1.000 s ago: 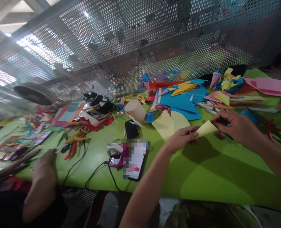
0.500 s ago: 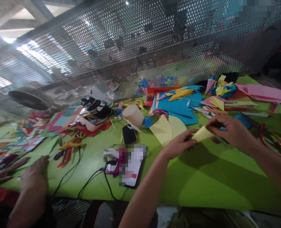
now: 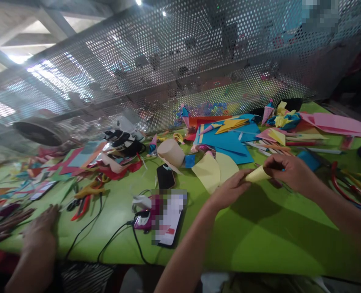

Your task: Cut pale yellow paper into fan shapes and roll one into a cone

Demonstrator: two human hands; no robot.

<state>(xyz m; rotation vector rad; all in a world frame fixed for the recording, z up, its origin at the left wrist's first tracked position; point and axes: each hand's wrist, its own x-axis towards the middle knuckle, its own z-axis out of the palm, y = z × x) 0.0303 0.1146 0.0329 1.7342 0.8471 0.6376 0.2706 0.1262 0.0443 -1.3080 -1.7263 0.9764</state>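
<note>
A small roll of pale yellow paper is held above the green table between my two hands. My left hand pinches its left end, and my right hand grips the right end with thumb and bent fingers. Just left of them, flat curved pieces of yellow paper lie on the table. Behind these are folded blue paper sheets with a folded orange-yellow piece on top. Small pink paper cones with blue tops stand near the back.
A phone, a magenta device with cables and a roll of tape lie to the left. Red-handled scissors are at the right. Another person's hands rest at the far left. A perforated metal screen borders the back.
The view has shifted slightly. Both hands still hold the yellow roll, which now lies a little flatter, with my left fingers closer together along its end.
</note>
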